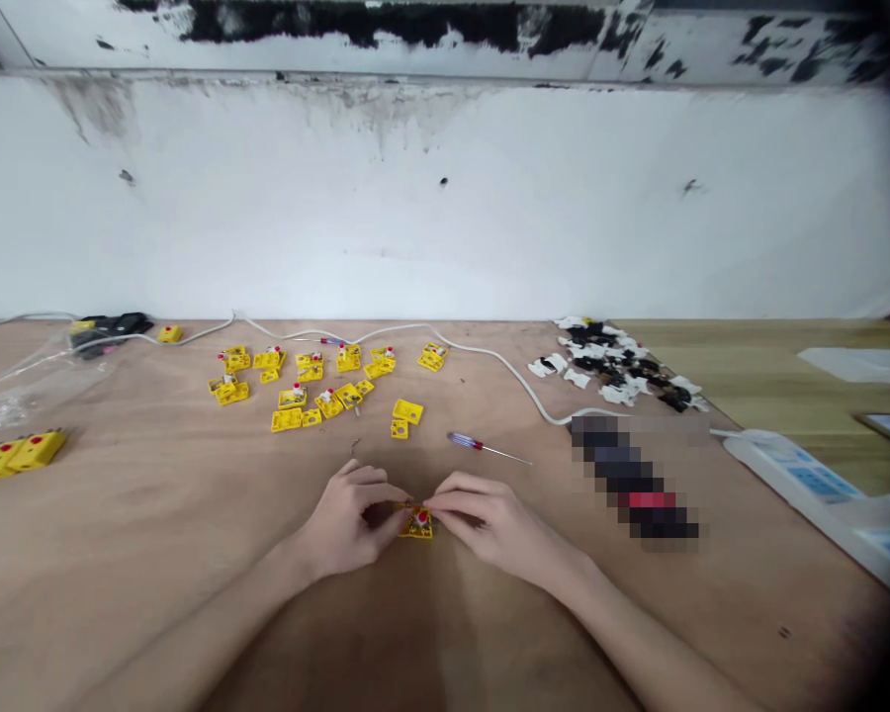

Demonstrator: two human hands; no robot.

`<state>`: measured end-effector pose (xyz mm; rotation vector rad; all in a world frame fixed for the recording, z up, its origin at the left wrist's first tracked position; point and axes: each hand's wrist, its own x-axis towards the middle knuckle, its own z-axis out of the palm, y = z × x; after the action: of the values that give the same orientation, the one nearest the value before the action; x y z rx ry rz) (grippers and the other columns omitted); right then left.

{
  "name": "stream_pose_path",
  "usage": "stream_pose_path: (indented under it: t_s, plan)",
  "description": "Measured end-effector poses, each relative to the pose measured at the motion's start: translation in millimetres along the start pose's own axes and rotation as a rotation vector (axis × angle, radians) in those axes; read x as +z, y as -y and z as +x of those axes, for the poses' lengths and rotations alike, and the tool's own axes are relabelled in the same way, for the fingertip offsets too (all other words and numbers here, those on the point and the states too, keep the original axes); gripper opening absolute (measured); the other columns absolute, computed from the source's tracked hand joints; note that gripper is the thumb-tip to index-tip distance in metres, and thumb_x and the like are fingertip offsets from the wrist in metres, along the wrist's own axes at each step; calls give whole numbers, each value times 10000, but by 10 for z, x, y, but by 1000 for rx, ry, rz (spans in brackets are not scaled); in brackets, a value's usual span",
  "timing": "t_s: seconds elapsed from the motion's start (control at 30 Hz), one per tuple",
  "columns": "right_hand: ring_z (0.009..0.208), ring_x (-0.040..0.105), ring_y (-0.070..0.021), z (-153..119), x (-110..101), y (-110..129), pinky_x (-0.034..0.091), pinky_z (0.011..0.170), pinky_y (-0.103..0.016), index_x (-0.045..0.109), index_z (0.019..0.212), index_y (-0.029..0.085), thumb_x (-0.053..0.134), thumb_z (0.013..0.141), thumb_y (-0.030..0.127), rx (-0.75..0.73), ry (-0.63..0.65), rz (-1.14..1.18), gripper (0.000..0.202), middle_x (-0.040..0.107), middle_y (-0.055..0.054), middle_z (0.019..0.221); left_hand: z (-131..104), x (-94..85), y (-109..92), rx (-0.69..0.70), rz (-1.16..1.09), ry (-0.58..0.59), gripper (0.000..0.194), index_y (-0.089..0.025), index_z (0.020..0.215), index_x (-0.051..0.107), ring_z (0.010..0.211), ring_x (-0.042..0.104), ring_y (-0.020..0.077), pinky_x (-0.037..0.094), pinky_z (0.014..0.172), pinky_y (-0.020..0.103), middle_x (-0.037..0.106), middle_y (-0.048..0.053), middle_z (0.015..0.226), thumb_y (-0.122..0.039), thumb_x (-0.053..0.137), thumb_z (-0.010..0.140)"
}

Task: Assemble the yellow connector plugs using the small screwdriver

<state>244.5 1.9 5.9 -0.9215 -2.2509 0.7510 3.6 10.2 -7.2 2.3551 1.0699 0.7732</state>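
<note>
In front of me lies an opened yellow plastic switch housing [416, 532] with a red button [422, 517] and small metal parts inside. My left hand [352, 519] is closed on its left edge, thumb and index finger pinching it. My right hand [495, 519] is closed at its upper right side, thumb and index fingertips pressed together; what they pinch, if anything, is too small to make out. Just beyond lie an empty yellow shell [407, 410] and a small yellow cover [399, 428]. A screwdriver [479, 445] with a clear and red handle rests beyond my right hand.
Several opened yellow housings [288, 420] spread across the back left. Closed yellow units [37, 451] stand at the left edge near a plastic bag [44, 381]. A white cable [519, 374] runs to a power strip [808, 485]. Black and white pieces [615, 361] are heaped at back right.
</note>
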Motion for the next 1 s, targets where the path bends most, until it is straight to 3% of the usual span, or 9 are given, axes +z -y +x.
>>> stream_pose_path:
  t_s: [0.23, 0.77, 1.0]
  plan:
    - [766, 672, -147, -34, 2, -98, 528, 703, -266, 775, 995, 209, 601, 971, 202, 15, 10, 1, 176, 701, -45, 873, -18, -65, -7, 68, -7, 90, 505, -233, 1225, 627, 958, 617, 231, 442, 861, 386, 680, 58, 1101, -358, 763, 755]
    - [829, 670, -141, -25, -37, -44, 510, 772, -265, 760, 978, 212, 594, 961, 132, 104, 120, -26, 186, 694, -27, 938, -46, -36, 38, 233, 62, 82, 290, -295, 1189, 679, 914, 664, 184, 427, 852, 370, 744, 18, 1047, -309, 666, 900]
    - [861, 697, -146, -7, -46, -47, 511, 845, -267, 632, 1189, 241, 650, 908, 98, 213, 110, -8, 317, 737, 12, 933, -14, -23, 19, 339, 164, 69, 184, -209, 1062, 711, 863, 647, 181, 441, 816, 362, 731, 50, 1006, -265, 609, 919]
